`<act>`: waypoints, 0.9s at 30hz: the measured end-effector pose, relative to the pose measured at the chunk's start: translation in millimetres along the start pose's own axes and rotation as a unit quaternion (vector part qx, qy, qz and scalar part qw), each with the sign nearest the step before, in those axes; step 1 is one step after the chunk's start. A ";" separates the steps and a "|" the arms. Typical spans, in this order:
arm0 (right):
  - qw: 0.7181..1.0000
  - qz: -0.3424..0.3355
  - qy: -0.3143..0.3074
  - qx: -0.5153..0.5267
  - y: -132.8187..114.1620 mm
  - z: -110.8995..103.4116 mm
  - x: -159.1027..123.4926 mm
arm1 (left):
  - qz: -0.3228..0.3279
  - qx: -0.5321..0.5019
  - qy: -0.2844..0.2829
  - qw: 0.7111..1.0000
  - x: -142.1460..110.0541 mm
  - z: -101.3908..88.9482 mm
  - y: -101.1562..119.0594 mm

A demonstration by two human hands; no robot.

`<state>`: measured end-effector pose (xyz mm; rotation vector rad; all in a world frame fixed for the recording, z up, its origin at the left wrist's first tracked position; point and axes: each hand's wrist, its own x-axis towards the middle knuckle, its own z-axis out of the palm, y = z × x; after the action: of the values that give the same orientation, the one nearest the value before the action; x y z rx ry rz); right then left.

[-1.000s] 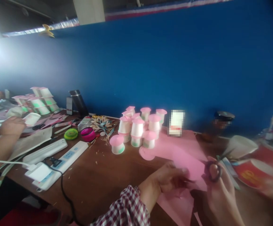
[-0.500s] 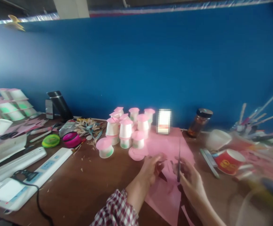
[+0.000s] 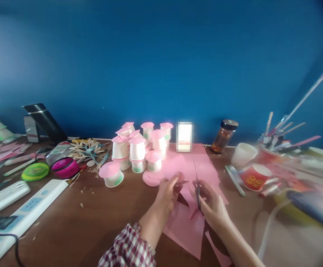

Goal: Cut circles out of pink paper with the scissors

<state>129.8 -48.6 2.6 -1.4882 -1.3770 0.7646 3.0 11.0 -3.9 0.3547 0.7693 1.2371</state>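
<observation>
My right hand (image 3: 213, 202) is closed around the dark handles of a pair of scissors (image 3: 197, 185), whose thin blades point away from me. To its left, my left hand (image 3: 170, 191) pinches a piece of pink paper (image 3: 185, 191), though blur hides its exact outline. Under both hands lie sheets of pink paper (image 3: 185, 231) on the brown table. Just beyond my left hand stand several white paper cups (image 3: 137, 150) turned upside down, some stacked, with pink paper tops.
A power strip (image 3: 36, 211) lies at the left, near a magenta round case (image 3: 65, 168) and a green one (image 3: 35, 171). At the right stand a dark-lidded jar (image 3: 224, 136), a red paper cup (image 3: 257, 178) and a cup of brushes. A blue partition (image 3: 161, 66) rises behind.
The view has swung right and down, so everything sits farther left and slightly higher in it. Both hands keep hold of the scissors and paper, staying close together.
</observation>
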 end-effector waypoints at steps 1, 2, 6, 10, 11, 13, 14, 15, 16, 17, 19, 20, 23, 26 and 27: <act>1.000 0.001 0.001 0.000 -0.6 0.0 0.0 | 0.003 0.000 0.010 1.000 0.8 0.0 -0.2; 1.000 0.005 0.003 0.008 -1.3 0.4 -0.1 | 0.004 0.003 0.021 1.000 1.1 0.1 -0.3; 0.995 0.022 -0.027 0.089 -3.6 3.8 -1.5 | 0.010 0.029 0.050 0.998 -1.6 1.1 -1.5; 0.980 0.040 -0.096 0.170 -5.9 5.7 -4.0 | 0.022 0.057 0.021 0.998 -5.5 1.3 -5.1; 0.978 0.043 -0.099 0.180 -6.4 5.6 -4.5 | 0.022 0.066 0.017 0.997 -6.1 1.2 -5.8; 0.975 0.048 -0.094 0.194 -6.9 5.2 -5.2 | 0.021 0.086 0.019 0.996 -6.9 1.1 -6.5; 0.974 0.050 -0.090 0.199 -6.8 5.0 -5.3 | 0.021 0.095 0.022 0.995 -7.2 1.0 -6.5; 0.974 0.051 -0.087 0.204 -6.5 4.8 -5.3 | 0.022 0.103 0.026 0.994 -7.4 0.9 -6.5; 0.974 0.052 -0.084 0.206 -6.1 4.7 -5.3 | 0.024 0.109 0.028 0.993 -7.5 0.7 -6.3; 0.974 0.051 -0.083 0.207 -5.5 4.6 -5.0 | 0.025 0.112 0.031 0.993 -7.6 0.5 -6.3; 0.973 0.049 -0.083 0.208 -4.5 4.6 -4.2 | 0.023 0.113 0.043 0.992 -7.2 0.0 -6.4; 0.973 0.051 -0.085 0.210 -4.1 4.7 -3.6 | 0.020 0.111 0.049 0.992 -6.7 -0.2 -6.6; 0.969 0.063 -0.083 0.223 -2.4 4.6 -1.5 | 0.011 0.103 0.065 0.992 -5.2 -0.4 -6.7; 0.969 0.080 -0.071 0.221 0.2 4.5 0.2 | 0.016 0.091 0.069 0.993 -5.1 0.6 -5.7; 0.970 0.083 -0.068 0.217 0.9 4.7 0.5 | 0.017 0.086 0.066 0.994 -5.4 1.2 -5.2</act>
<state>126.0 -47.0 0.1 -1.2277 -1.0976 1.2088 6.9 4.4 -4.6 0.4307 0.9916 1.2382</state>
